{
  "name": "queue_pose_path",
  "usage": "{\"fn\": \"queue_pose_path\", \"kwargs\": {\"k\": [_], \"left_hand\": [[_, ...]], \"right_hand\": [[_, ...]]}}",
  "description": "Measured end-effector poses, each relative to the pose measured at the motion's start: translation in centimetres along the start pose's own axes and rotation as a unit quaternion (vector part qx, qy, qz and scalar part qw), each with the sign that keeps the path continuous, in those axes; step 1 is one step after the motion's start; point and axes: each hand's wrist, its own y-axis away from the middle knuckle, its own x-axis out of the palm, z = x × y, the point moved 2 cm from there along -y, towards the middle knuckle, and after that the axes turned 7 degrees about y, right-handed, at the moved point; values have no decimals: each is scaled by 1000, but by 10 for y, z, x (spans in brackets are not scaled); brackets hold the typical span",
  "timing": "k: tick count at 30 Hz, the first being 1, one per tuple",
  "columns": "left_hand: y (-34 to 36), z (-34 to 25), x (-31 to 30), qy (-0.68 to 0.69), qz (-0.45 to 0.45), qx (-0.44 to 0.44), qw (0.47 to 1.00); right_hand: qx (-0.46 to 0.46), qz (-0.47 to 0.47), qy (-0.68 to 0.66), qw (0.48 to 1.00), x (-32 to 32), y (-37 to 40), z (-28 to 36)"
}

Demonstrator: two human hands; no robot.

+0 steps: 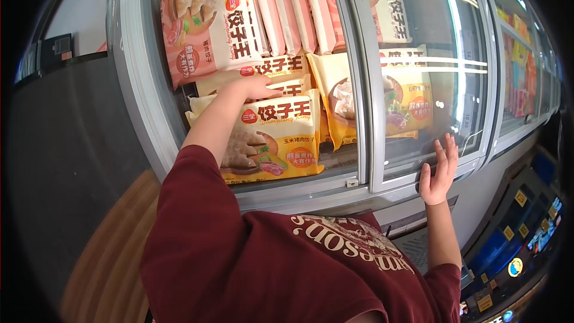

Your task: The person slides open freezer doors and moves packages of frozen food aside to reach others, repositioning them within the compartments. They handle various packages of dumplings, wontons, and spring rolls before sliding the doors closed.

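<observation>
My left hand (254, 87) reaches into a freezer and touches the upper edges of yellow dumpling bags, its fingers stretched out and partly apart. In front of it lies a yellow-and-white dumpling bag (269, 137); another dumpling bag (284, 66) shows just behind the fingers. To the right leans a further yellow dumpling bag (341, 96). My right hand (439, 173) rests with spread fingers on the front edge of the sliding glass lid (412, 149), holding nothing.
A pink dumpling bag (203, 24) lies at the back left, beside several pink bags (293, 6) standing on edge. Grey freezer frame (143, 78) borders the opening. More bags show under the glass. Another freezer with colourful packages (520, 66) stands at right.
</observation>
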Motion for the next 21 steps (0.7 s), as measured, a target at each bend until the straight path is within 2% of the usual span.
{"fn": "queue_pose_path", "kwargs": {"k": [2, 6, 10, 13, 15, 18, 21], "left_hand": [[13, -5, -8, 16, -34, 41, 998], [39, -32, -38, -77, -66, 107, 989], [104, -77, -66, -129, -147, 111, 974], [133, -79, -112, -124, -198, 132, 963], [146, -81, -141, -33, -227, 210, 951], [129, -84, -180, 102, -188, 191, 958], [77, -96, -173, 193, -155, 128, 960]], "right_hand": [[1, 0, -2, 1000, 0, 1, -2], [-1, 4, 2, 1000, -1, 1, -1], [0, -7, 1, 1000, -1, -1, -2], [8, -2, 0, 1000, -3, 1, -3], [11, -1, -1, 1000, -4, 1, -3], [16, -2, -7, 1000, -5, 0, -5], [23, 0, -11, 1000, -4, 1, -5]]}}
